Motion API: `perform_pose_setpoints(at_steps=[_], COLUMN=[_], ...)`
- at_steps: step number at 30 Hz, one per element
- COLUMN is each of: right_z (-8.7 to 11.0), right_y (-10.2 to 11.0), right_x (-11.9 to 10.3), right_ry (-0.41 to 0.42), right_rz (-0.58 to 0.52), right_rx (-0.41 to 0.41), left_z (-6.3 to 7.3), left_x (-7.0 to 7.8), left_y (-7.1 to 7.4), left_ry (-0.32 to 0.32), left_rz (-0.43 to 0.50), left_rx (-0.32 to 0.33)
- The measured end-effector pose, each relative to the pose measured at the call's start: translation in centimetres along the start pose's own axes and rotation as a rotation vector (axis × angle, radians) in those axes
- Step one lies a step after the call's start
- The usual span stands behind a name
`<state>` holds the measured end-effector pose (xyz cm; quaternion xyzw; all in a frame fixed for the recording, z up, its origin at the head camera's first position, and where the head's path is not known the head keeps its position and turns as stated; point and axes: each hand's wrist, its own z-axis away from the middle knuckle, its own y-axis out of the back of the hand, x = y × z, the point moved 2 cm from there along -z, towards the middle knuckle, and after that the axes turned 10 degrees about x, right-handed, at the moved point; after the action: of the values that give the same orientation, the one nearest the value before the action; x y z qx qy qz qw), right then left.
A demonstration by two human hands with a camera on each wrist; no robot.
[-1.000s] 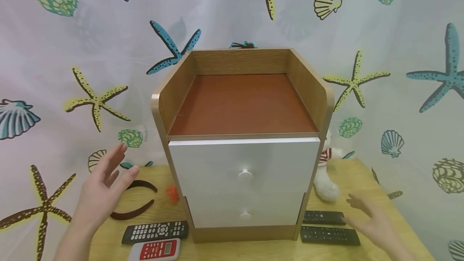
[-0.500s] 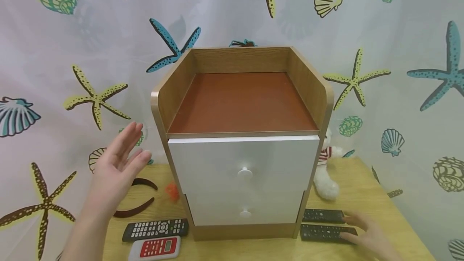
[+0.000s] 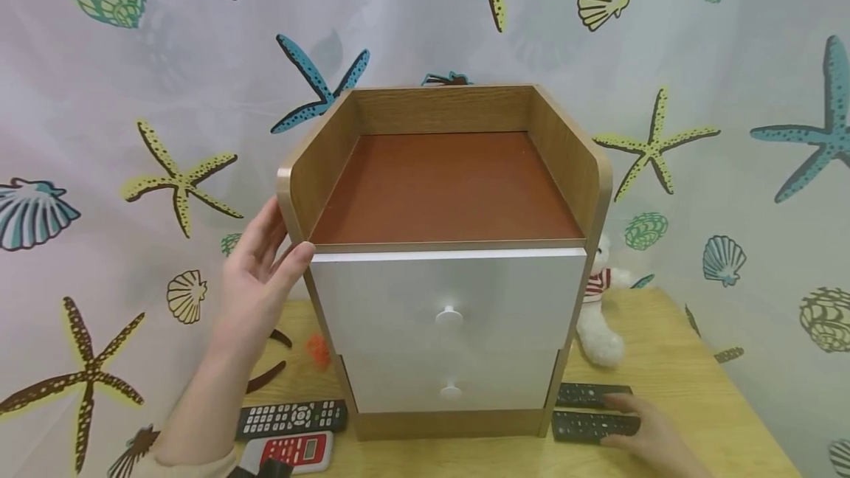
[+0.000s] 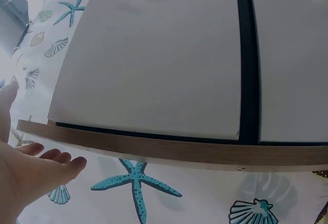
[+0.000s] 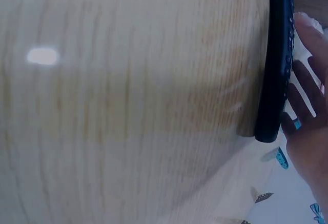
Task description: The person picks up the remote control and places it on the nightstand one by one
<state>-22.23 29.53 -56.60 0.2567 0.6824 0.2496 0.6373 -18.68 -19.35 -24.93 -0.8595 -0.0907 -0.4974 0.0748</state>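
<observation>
Since half a second ago your left hand (image 3: 255, 275) has come right, up to the boxy wood-grain cabinet with two white drawer fronts (image 3: 445, 246); your right hand (image 3: 643, 426) has slid left, over the right ends of two slim black plastic remotes, the farther remote (image 3: 579, 394) and the nearer remote (image 3: 579, 426); both remotes lie beside the cabinet's right foot, long axes side to side, one behind the other; they extend left from your right hand, clearly the closer one; its fingers reach out loosely, not curled, forefinger by the farther remote, thumb by the nearer; contact can't be told.

Cabinet sits right of your left hand; thumb at the left panel's front edge, fingers extended outside it, nothing gripped; touch unclear; panels have rounded front corners, red-brown top board is flat, drawer fronts smooth with round white knobs.

Further out: white fuzzy plush toy in a red-striped top (image 3: 600, 338) behind the remotes; dark brown curved headband (image 3: 268, 377), fuzzy orange tuft (image 3: 319, 350), black remote with pale keys (image 3: 292, 419) and red-faced white calculator (image 3: 295, 452) at left; yellowish wood-grain table (image 3: 684, 367) underneath; pale starfish-and-shell-printed cloth (image 3: 425, 35) behind.
</observation>
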Motion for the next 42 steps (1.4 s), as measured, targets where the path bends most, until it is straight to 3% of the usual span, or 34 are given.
perform_pose_setpoints(at_steps=[10,16,22,35,42], right_z=[-0.4,-0.3,-0.2,0.0,-0.3], right_y=[-1.2,-1.2,-1.1,-0.9,-0.8], right_x=[1.1,1.0,0.8,0.7,0.6], right_ry=[0.232,0.202,0.254,0.317,0.280], right_rz=[0.039,0.045,0.044,0.067,0.058], right_rx=[0.016,0.016,0.014,0.001,-0.026], left_z=[-0.9,-1.2,-1.6,-2.2,-2.5], left_x=[-0.7,-0.8,-0.6,-1.3,-1.7], left_y=[-2.0,-2.4,-2.8,-3.2,-3.0], left_ry=[-0.071,-0.119,-0.148,-0.142,-0.117], left_rz=[0.040,0.088,0.095,0.129,0.127], left_rx=[0.114,0.160,0.198,0.294,0.310])
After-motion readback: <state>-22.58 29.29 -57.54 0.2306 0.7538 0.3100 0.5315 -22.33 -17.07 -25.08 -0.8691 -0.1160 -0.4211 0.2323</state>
